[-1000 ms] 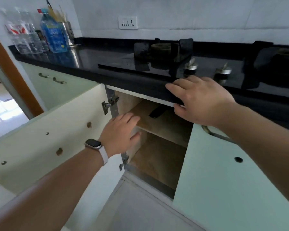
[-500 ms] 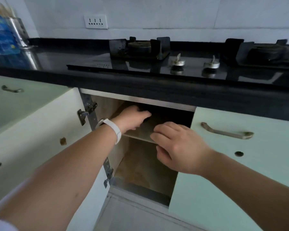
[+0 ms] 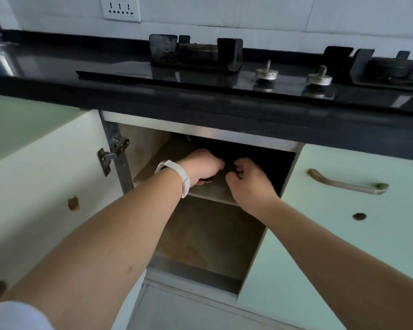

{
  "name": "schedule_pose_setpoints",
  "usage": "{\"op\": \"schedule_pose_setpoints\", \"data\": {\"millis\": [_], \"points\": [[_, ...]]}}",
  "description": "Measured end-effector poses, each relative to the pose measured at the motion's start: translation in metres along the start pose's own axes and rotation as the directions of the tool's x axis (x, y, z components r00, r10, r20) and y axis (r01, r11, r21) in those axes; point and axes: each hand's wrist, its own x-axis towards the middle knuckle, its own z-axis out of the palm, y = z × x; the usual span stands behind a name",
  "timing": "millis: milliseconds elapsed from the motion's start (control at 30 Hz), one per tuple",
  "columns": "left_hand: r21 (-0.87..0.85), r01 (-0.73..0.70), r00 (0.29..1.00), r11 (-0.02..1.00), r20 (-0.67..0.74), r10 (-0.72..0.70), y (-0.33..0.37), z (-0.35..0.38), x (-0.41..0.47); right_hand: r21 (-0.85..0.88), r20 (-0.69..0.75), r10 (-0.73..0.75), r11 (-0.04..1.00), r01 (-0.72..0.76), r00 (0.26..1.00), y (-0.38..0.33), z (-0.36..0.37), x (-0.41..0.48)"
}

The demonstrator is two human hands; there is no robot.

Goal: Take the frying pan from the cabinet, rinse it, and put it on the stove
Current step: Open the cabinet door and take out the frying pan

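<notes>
The cabinet [image 3: 119,167] under the stove stands with its left door [image 3: 45,198] swung open. My left hand [image 3: 200,166], with a white watch band on the wrist, reaches onto the upper shelf [image 3: 212,190] and is closed around a black handle, the frying pan [image 3: 207,179]. The pan's body is lost in the dark back of the shelf. My right hand [image 3: 248,184] is just to the right with its fingers curled into the same dark spot; whether it grips anything is unclear. The stove's left burner [image 3: 196,53] sits on the black glass top above.
The right cabinet door [image 3: 343,234] is closed, with a metal handle [image 3: 346,184]. Two knobs [image 3: 266,73] [image 3: 320,78] and a right burner [image 3: 389,67] sit on the stove top. The black counter edge [image 3: 200,108] overhangs the opening. A wall outlet [image 3: 119,8] is behind.
Both hands have gone deeper into the upper shelf. The left hand has closed on the black handle, and the right hand has left the door edge and curled in beside it.
</notes>
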Motion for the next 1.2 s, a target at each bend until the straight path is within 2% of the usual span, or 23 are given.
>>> {"op": "schedule_pose_setpoints", "data": {"millis": [133,233,333,500,633,700,800,933,1100,1200], "points": [[-0.022,-0.052,0.995,0.998,-0.086,0.049,-0.029,0.010,-0.012,0.134,0.036,0.148,0.979,-0.152,0.988,-0.003,0.012,0.017],[-0.089,-0.106,0.990,0.990,-0.104,0.097,-0.053,0.024,-0.022,0.268,0.112,0.246,0.925,-0.267,0.963,-0.004,0.025,0.028],[-0.118,-0.157,0.982,0.981,-0.123,0.142,-0.074,0.038,-0.029,0.387,0.194,0.289,0.856,-0.344,0.938,-0.002,0.042,0.036],[-0.093,-0.217,0.968,0.972,-0.151,0.202,-0.100,0.047,-0.040,0.519,0.244,0.349,0.741,-0.426,0.905,0.006,0.063,0.035],[-0.079,-0.228,0.972,0.971,-0.075,0.222,-0.109,0.050,-0.048,0.561,0.317,0.378,0.665,-0.493,0.870,0.011,0.072,0.031],[-0.046,-0.211,0.977,0.976,-0.028,0.210,-0.111,0.049,-0.053,0.553,0.331,0.381,0.663,-0.504,0.863,0.012,0.079,0.029],[0.037,-0.178,0.983,0.983,-0.033,0.179,-0.113,0.046,-0.060,0.562,0.253,0.378,0.692,-0.454,0.890,0.012,0.088,0.024],[0.170,-0.177,0.965,0.970,-0.165,0.205,-0.113,0.053,-0.066,0.554,0.235,0.358,0.715,-0.427,0.904,0.012,0.096,0.017],[0.032,-0.161,0.958,0.986,-0.236,0.164,-0.122,0.068,-0.080,0.490,0.227,0.342,0.769,-0.410,0.912,0.019,0.099,0.006],[-0.008,-0.153,0.954,0.988,-0.263,0.146,-0.128,0.072,-0.088,0.510,0.221,0.310,0.771,-0.381,0.925,0.022,0.102,-0.003]]}}
